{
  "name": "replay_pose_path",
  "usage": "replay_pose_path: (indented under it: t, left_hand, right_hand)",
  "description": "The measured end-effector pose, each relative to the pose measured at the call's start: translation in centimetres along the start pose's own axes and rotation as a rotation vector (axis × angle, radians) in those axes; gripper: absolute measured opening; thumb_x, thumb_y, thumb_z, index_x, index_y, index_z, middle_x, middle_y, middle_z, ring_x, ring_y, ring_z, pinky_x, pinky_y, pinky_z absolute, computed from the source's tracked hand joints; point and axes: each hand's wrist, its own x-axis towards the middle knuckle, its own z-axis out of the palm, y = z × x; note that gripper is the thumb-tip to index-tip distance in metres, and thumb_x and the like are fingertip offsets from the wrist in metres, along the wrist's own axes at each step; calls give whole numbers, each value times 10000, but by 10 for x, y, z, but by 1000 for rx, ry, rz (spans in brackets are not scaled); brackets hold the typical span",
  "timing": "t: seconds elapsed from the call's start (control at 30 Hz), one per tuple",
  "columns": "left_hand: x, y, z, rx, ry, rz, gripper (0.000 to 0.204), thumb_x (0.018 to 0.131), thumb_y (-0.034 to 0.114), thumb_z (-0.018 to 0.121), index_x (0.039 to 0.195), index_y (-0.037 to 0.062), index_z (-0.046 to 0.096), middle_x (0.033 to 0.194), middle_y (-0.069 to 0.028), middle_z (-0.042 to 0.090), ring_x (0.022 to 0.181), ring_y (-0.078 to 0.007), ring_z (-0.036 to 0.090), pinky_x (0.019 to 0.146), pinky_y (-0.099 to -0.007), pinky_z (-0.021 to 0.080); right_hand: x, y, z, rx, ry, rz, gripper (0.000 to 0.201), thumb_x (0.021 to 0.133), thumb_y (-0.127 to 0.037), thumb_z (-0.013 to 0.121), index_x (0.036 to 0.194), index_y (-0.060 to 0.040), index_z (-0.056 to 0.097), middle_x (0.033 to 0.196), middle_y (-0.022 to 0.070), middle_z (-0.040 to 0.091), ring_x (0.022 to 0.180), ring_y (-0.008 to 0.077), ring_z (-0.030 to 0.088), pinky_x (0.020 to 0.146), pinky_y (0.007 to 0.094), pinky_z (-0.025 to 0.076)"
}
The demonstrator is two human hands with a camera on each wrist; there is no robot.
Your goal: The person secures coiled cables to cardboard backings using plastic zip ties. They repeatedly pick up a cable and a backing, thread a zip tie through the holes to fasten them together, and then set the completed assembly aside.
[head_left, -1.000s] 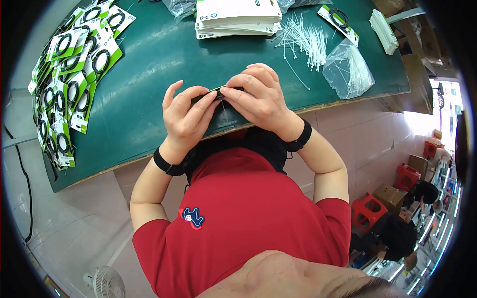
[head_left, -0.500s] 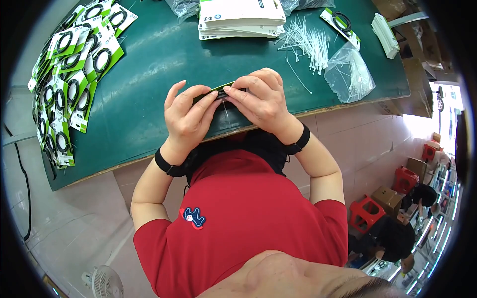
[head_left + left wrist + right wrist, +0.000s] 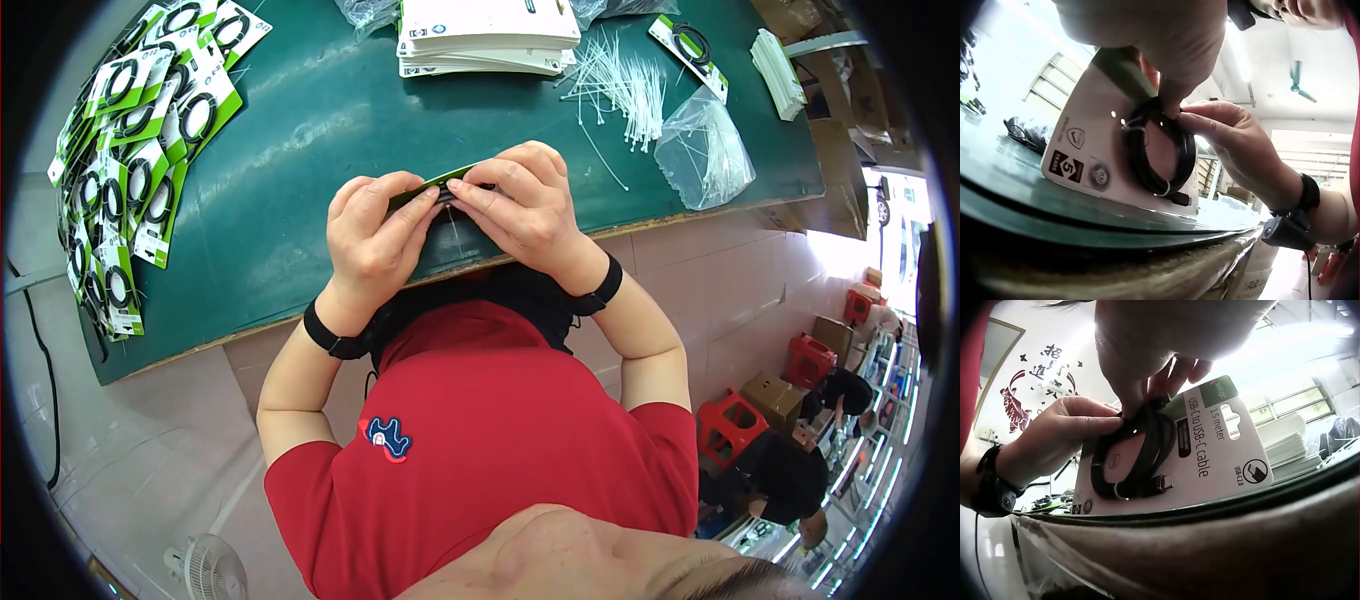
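A white and green packaging card (image 3: 1219, 453) printed "USB-C to USB-C cable" stands on edge near the front of the table, held between both hands. Against its face lies a coiled black cable (image 3: 1138, 153), bound with thin white ties. My left hand (image 3: 372, 232) pinches the top of the coil and card from the left. From the right, my right hand (image 3: 527, 208) pinches the same top edge, thumb close to the left thumb. A USB-C plug (image 3: 1166, 482) sticks out at the coil's bottom. Fingers behind the card are partly hidden.
Many carded cables (image 3: 140, 170) are heaped on the table's left. A stack of cards (image 3: 485, 40) stands at the back, with loose white cable ties (image 3: 625, 95) beside it. Further right are a clear plastic bag (image 3: 705, 150), one carded cable (image 3: 690, 55) and another card stack (image 3: 777, 75).
The left hand's raised outer finger has curled in toward the others. Both hands stay at the card's top edge, with only slight shifts.
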Motion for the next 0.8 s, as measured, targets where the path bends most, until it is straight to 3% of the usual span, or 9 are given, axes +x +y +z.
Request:
replay_pose_path:
  t: [0.27, 0.43, 0.5, 0.57, 0.6, 0.67, 0.7, 0.8]
  left_hand:
    - [1, -4, -1, 16, -12, 6, 233, 726, 19, 790, 952, 42, 740, 1018, -74, 679, 846, -223, 634, 778, -367, 494]
    - [2, -3, -1, -7, -23, -8, 230, 722, 3, 783, 944, 37, 736, 1018, -79, 679, 859, -226, 634, 785, -365, 492]
    - [3, -2, -1, -10, -20, -3, 231, 720, 2, 784, 943, 37, 735, 1015, -79, 679, 858, -226, 635, 787, -364, 492]
    - [3, -1, -1, 0, -21, 0, 234, 715, 0, 786, 940, 37, 733, 1008, -79, 679, 855, -227, 635, 789, -362, 492]
    - [2, -1, -2, -3, -18, 1, 234, 715, 0, 786, 940, 37, 733, 1008, -79, 679, 855, -227, 635, 789, -362, 492]
    - [3, -2, -2, -3, -23, 4, 243, 706, -3, 788, 939, 38, 732, 1006, -78, 678, 850, -226, 634, 789, -363, 493]
    - [4, -2, -1, -2, -25, 5, 248, 701, -4, 789, 939, 38, 732, 1005, -77, 677, 847, -226, 634, 789, -364, 493]
    - [5, -2, -1, -2, -32, 16, 255, 694, -7, 790, 937, 39, 731, 1001, -76, 674, 838, -229, 632, 783, -362, 494]
  right_hand:
    - [7, 2, 4, -30, -47, -55, 212, 741, -140, 802, 943, -101, 748, 954, -14, 663, 877, 198, 594, 834, 357, 440]
    - [9, 9, -15, 44, -45, 93, 172, 788, -113, 776, 954, -85, 743, 968, 18, 677, 887, 228, 614, 812, 366, 476]
    - [6, 27, -34, 91, 6, 213, 169, 809, -101, 763, 973, -73, 742, 971, 40, 682, 893, 253, 627, 792, 372, 496]
    - [-5, 60, -54, -71, -63, 381, 163, 845, -129, 731, 994, -63, 739, 991, 76, 689, 890, 270, 654, 769, 378, 520]
    - [-15, 74, -64, -74, -63, 381, 163, 845, -129, 731, 994, -63, 739, 991, 76, 689, 890, 270, 654, 769, 378, 520]
    - [-36, 93, -77, -391, -441, 663, 132, 827, -164, 722, 918, -69, 738, 943, 103, 695, 862, 283, 676, 761, 379, 529]
    - [-40, 96, -81, -395, -440, 660, 132, 827, -164, 722, 918, -69, 738, 943, 103, 695, 862, 283, 676, 761, 379, 529]
    - [-43, 98, -83, -468, -717, 811, 97, 801, -170, 698, 820, -77, 722, 880, 115, 697, 829, 296, 681, 735, 393, 538]
